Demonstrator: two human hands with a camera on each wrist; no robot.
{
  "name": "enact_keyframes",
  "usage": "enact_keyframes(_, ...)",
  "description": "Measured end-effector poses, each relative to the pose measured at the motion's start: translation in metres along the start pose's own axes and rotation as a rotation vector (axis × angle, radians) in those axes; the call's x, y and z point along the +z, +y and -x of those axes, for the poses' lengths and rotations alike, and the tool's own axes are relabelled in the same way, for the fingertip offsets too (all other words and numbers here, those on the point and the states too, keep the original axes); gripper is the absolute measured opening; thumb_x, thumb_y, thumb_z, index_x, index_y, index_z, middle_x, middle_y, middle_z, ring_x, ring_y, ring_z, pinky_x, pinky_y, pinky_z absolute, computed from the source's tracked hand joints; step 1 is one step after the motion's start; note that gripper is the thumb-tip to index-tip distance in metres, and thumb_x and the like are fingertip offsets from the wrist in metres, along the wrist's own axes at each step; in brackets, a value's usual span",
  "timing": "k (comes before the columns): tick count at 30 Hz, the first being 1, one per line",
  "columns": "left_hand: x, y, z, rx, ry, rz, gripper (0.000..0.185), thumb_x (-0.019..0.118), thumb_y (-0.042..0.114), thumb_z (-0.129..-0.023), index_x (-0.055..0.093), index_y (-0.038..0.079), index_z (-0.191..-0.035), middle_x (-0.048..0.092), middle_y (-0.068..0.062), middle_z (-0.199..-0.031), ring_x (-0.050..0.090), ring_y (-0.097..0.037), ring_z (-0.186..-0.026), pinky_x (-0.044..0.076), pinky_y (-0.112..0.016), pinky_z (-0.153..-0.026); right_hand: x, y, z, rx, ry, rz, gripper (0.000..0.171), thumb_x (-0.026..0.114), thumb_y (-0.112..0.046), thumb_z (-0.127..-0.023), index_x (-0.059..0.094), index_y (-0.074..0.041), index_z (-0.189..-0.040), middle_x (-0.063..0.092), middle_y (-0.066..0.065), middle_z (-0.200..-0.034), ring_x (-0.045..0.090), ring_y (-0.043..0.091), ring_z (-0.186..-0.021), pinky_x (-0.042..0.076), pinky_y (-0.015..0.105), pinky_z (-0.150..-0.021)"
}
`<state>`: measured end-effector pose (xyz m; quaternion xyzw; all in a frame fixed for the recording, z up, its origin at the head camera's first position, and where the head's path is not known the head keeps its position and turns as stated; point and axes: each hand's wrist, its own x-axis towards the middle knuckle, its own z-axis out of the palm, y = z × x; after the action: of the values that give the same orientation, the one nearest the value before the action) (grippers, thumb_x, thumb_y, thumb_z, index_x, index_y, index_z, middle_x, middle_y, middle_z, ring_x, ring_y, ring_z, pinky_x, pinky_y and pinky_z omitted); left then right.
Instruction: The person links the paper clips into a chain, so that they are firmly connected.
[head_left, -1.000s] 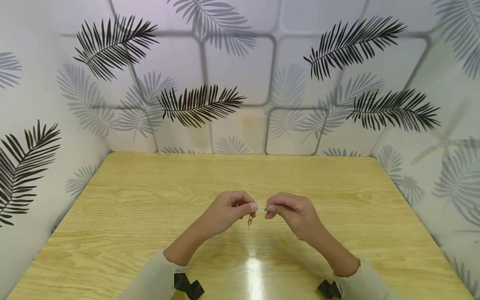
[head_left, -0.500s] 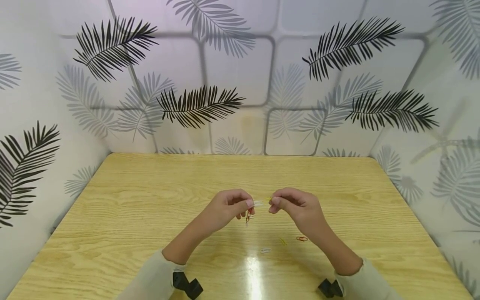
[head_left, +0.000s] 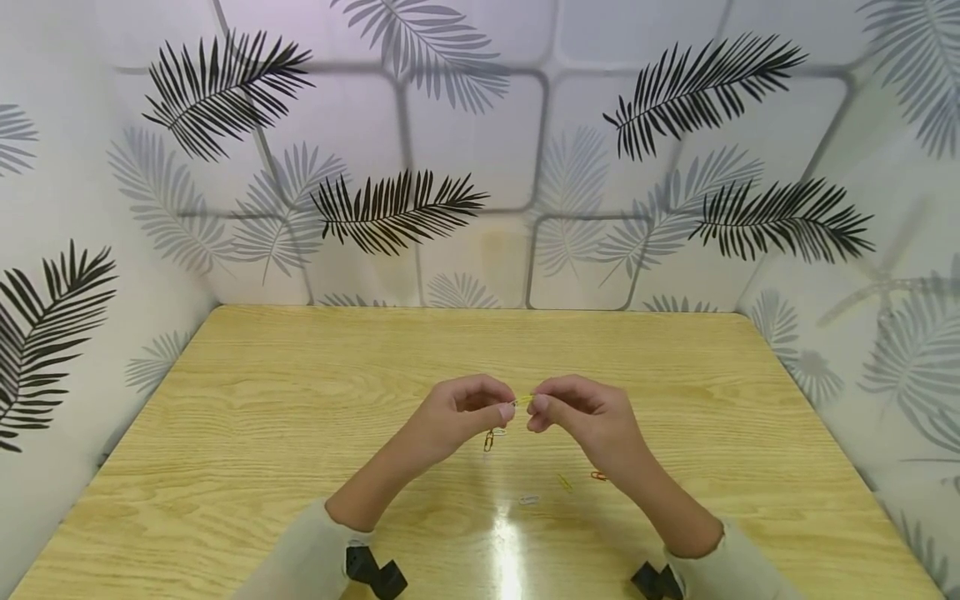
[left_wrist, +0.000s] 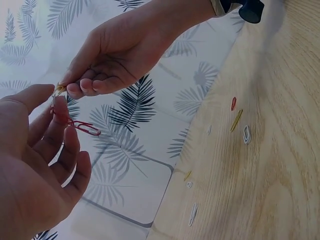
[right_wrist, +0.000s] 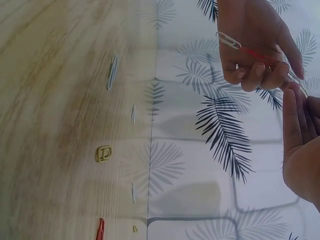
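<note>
Over my wooden table [head_left: 300,400] with leaf walls [head_left: 420,125] around it, my left hand [head_left: 457,417] and right hand [head_left: 581,417] pinch a paper clip chain [head_left: 491,435] hanging straight down between them.

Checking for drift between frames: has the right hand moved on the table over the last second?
Yes, slightly. In the head view the right hand sits a little higher and further left than a second ago, further from the loose red paper clip on the table.

loose paper clips [head_left: 561,482] under hands [head_left: 525,412]
</note>
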<state>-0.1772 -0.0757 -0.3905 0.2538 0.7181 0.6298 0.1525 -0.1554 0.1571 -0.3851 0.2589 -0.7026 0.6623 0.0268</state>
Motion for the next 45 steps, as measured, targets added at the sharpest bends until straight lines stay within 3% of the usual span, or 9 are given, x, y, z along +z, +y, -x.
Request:
enact_keyframes(7,-0.001,0.002,0.0,0.047,0.062,-0.086,0.016,0.065,0.027,-0.099,0.072,0.016,-0.109,0.066,-0.007,-0.099,0.06,-0.025,-0.087,0.052,-0.036,-0.077,0.002,0.0,-0.001,0.034,-0.023,-0.007,0.018,0.062,-0.005,-0.1,0.066,0.01,-0.108,0.073,0.003,-0.09,0.073,0.018,-0.08,0.06,0.036,-0.078)
enact_keyframes(17,-0.005,-0.001,0.0,0.054,0.095,-0.116,0.019,0.065,0.025,-0.099,0.071,0.01,-0.109,0.067,-0.005,-0.095,0.06,-0.033,-0.088,0.051,-0.036,-0.075,-0.018,0.016,0.006,0.192,-0.016,0.201,0.019,0.062,-0.024,-0.102,0.071,-0.01,-0.11,0.07,0.013,-0.089,0.071,0.026,-0.081,0.06,0.034,-0.077)
enact_keyframes(22,-0.007,-0.002,0.001,0.052,0.084,-0.115,0.018,0.065,0.025,-0.099,0.072,0.011,-0.109,0.067,-0.011,-0.097,0.06,-0.033,-0.088,0.051,-0.033,-0.074,-0.032,0.031,0.016,0.269,-0.049,0.282,0.023,0.064,-0.027,-0.101,0.071,-0.008,-0.112,0.069,0.021,-0.092,0.068,0.033,-0.079,0.059,0.036,-0.071)
enact_keyframes(30,-0.007,-0.002,0.001,0.063,0.076,-0.124,0.017,0.066,0.025,-0.098,0.072,0.012,-0.108,0.068,-0.007,-0.093,0.061,-0.032,-0.087,0.052,-0.037,-0.075,-0.048,0.046,0.032,0.443,-0.113,0.372,0.03,0.068,-0.027,-0.097,0.071,-0.002,-0.112,0.067,0.019,-0.085,0.061,0.025,-0.067,0.051,0.033,-0.054)
enact_keyframes(38,-0.006,-0.003,0.001,0.053,0.061,-0.119,0.016,0.066,0.024,-0.099,0.072,0.013,-0.108,0.067,-0.003,-0.092,0.061,-0.03,-0.086,0.052,-0.031,-0.072,-0.044,0.051,0.046,0.377,-0.202,0.563,0.016,0.07,-0.022,-0.095,0.075,-0.009,-0.102,0.07,0.0,-0.088,0.053,0.008,-0.065,0.049,0.024,-0.056)
enact_keyframes(45,-0.005,-0.003,-0.001,0.045,0.054,-0.117,0.015,0.066,0.022,-0.099,0.072,0.011,-0.107,0.067,-0.013,-0.095,0.06,-0.025,-0.082,0.051,-0.029,-0.07,-0.035,0.056,0.057,0.336,-0.231,0.687,0.007,0.073,-0.018,-0.093,0.076,-0.013,-0.097,0.072,-0.008,-0.089,0.061,0.002,-0.077,0.054,0.021,-0.069)
